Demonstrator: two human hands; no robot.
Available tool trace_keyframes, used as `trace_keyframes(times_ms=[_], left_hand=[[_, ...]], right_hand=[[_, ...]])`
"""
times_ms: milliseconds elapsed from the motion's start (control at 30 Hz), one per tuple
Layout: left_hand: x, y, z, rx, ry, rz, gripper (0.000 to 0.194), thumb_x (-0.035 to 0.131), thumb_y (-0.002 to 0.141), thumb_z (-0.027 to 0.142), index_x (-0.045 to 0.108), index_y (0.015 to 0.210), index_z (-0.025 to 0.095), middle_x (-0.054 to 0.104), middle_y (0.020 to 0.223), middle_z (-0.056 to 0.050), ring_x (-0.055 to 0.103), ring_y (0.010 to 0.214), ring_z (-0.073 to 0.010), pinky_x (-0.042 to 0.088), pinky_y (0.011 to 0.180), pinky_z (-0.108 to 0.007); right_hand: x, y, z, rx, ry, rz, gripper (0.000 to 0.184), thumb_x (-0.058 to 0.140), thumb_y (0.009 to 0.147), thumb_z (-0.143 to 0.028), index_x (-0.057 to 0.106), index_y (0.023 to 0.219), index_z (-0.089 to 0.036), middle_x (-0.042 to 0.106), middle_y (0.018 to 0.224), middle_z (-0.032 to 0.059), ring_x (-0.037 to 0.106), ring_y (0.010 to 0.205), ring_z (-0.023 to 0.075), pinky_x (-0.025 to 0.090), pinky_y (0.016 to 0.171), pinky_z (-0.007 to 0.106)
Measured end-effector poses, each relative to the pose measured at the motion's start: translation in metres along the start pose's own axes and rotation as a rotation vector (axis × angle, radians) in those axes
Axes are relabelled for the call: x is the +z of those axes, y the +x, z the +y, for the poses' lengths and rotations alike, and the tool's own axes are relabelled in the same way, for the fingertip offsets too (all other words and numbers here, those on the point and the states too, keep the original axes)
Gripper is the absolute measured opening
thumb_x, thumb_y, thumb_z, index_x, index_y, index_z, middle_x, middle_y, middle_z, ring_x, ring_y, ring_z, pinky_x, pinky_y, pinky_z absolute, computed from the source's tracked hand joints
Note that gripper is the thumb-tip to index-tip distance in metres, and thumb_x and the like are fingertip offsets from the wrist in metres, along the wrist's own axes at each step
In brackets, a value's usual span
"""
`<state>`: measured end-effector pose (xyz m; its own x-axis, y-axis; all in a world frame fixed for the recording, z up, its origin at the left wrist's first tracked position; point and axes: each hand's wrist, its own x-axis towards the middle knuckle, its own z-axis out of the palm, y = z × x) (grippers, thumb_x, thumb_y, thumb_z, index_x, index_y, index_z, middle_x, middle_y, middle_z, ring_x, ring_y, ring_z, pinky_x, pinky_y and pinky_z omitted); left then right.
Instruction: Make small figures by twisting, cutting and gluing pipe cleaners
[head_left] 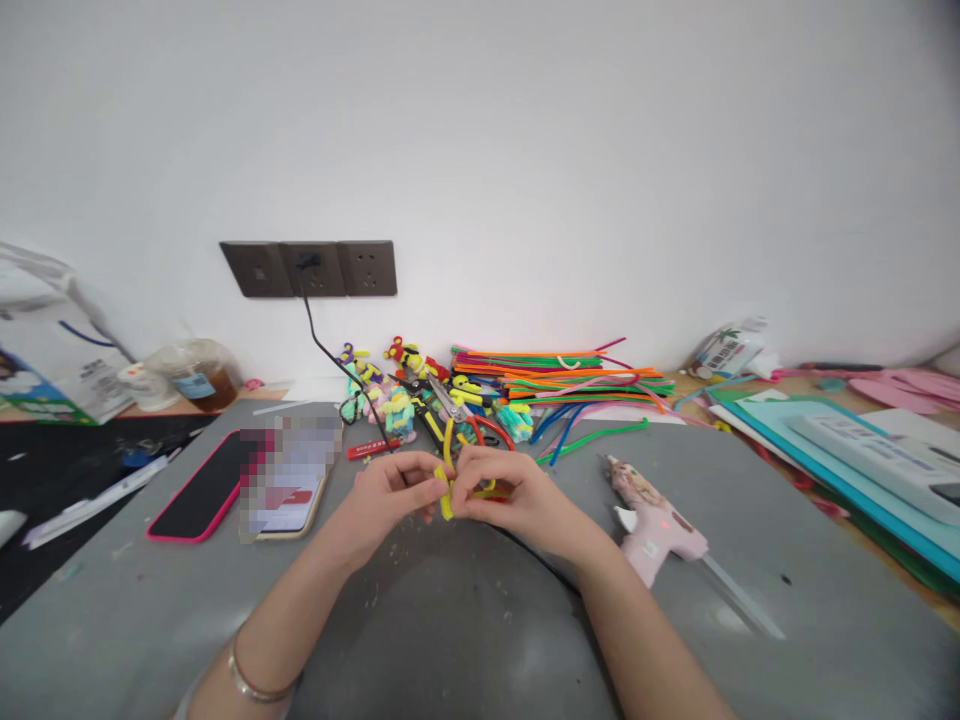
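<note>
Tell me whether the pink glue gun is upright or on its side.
On its side: the glue gun lies with its broad flank facing up on the grey surface.

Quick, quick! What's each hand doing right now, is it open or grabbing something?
Left hand: closed, pinching a bent yellow pipe cleaner.
Right hand: closed, seemingly pinching it too, though its grip is partly hidden.

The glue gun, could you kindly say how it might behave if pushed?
Lying flat with its handle jutting out, the glue gun would probably swivel or slide rather than roll. The glue stick poking from its back may snag. Its plastic-looking body suggests it is fairly light.
</note>
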<state>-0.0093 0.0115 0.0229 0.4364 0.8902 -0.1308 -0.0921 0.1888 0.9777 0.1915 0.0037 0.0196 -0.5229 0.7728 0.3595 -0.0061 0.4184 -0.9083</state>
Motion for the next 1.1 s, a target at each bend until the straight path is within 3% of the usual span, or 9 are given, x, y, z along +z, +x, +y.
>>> trace_keyframes(times_ms=[200,333,567,733,867,967,1100], left_hand=[[-0.002,0.001,-0.001,0.016,0.022,0.009,0.041,0.088,0.065,0.049,0.073,0.080,0.014,0.064,0.063,0.001,0.055,0.057,-0.0093,0.044,0.056,-0.021],[-0.003,0.002,-0.004,0.035,0.004,0.021,0.043,0.087,0.068,0.046,0.072,0.093,0.015,0.067,0.067,0.000,0.057,0.060,-0.0106,0.046,0.057,-0.021],[0.000,0.003,-0.004,0.109,-0.005,0.123,0.043,0.084,0.069,0.046,0.064,0.094,0.017,0.060,0.062,0.004,0.053,0.055,-0.0106,0.045,0.054,-0.023],[0.000,0.006,-0.004,0.170,0.279,0.242,0.033,0.078,0.071,0.041,0.062,0.088,0.018,0.061,0.067,0.002,0.055,0.061,-0.0133,0.045,0.057,-0.024],[0.001,0.005,-0.005,0.189,0.480,0.268,0.025,0.071,0.077,0.039,0.067,0.087,0.018,0.069,0.086,-0.005,0.061,0.075,-0.0181,0.047,0.062,-0.025],[0.003,0.003,-0.003,0.218,0.496,0.263,0.025,0.066,0.082,0.042,0.070,0.090,0.019,0.070,0.093,-0.006,0.062,0.081,-0.0197,0.047,0.064,-0.024],[0.005,0.000,0.000,0.211,0.479,0.222,0.028,0.063,0.086,0.045,0.070,0.084,0.018,0.065,0.078,-0.002,0.057,0.070,-0.0160,0.041,0.059,-0.022]], right_hand=[[0.000,0.001,-0.001,-0.018,-0.020,0.003,0.011,0.071,0.090,-0.024,0.073,0.081,-0.019,0.061,0.082,0.0020,0.058,0.077,0.0143,0.046,0.073,0.026],[0.001,0.001,0.000,-0.019,-0.019,0.012,0.010,0.071,0.090,-0.021,0.072,0.081,-0.019,0.062,0.081,0.0016,0.058,0.078,0.0141,0.046,0.073,0.025],[0.004,0.003,0.000,-0.014,-0.104,0.119,0.012,0.068,0.090,-0.024,0.070,0.080,-0.018,0.063,0.079,0.0016,0.056,0.073,0.0146,0.045,0.069,0.026],[0.001,0.006,0.004,-0.039,-0.155,0.282,0.011,0.067,0.091,-0.024,0.068,0.080,-0.019,0.063,0.078,0.0018,0.057,0.075,0.0162,0.044,0.070,0.028],[-0.001,0.007,0.009,-0.055,-0.241,0.375,0.009,0.066,0.090,-0.022,0.067,0.081,-0.020,0.065,0.079,0.0032,0.057,0.077,0.0181,0.044,0.070,0.029],[0.000,0.007,0.012,-0.049,-0.316,0.375,0.009,0.065,0.090,-0.023,0.067,0.082,-0.021,0.064,0.078,0.0033,0.056,0.073,0.0177,0.043,0.067,0.029],[0.003,0.007,0.011,-0.067,-0.379,0.297,0.011,0.063,0.091,-0.021,0.068,0.082,-0.020,0.062,0.078,0.0029,0.056,0.073,0.0173,0.044,0.065,0.027]])
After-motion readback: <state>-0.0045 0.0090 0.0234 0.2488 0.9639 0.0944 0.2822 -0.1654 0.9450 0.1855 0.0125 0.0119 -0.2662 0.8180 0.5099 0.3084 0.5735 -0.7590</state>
